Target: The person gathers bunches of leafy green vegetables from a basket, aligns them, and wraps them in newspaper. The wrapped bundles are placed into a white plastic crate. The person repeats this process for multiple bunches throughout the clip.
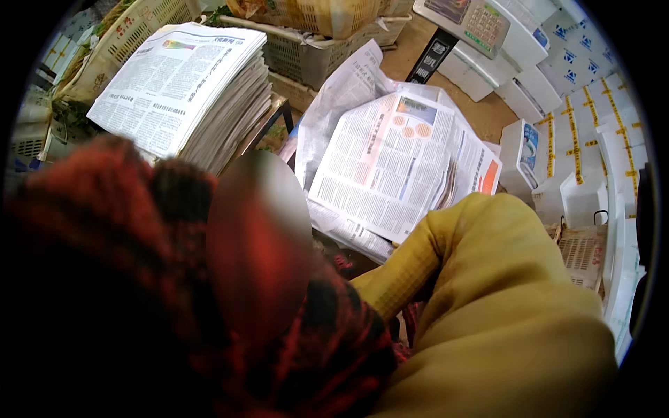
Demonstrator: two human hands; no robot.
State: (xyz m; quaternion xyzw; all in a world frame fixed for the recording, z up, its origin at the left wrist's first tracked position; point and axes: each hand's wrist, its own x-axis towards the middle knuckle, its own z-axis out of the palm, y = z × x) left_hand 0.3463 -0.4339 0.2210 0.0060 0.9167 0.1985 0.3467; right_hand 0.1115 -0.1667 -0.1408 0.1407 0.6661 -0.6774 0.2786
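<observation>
A thick yellow rubber glove, bent and creased, covers my right hand point(483, 224) at the lower right edge of a pile of newspapers point(384, 162). Its textured part points down and left beside a red and black plaid garment point(339, 324). The fingertips are hidden, so whether they grip anything does not show. I do not make out my left hand; plaid cloth and a blurred oval patch fill the lower left. The newspapers lie spread in overlapping sheets, with crumpled grey-white sheets beneath and behind them. A tall stack of folded newspapers point(180, 89) stands at the upper left.
Plastic crates point(298, 57) stand behind the newspapers, some holding greens. A weighing scale's display and keypad head point(468, 23) rises on a black post at the top right. White foam boxes point(522, 151), several bound with yellow tape, line the right side above a brown plastic basket point(580, 251).
</observation>
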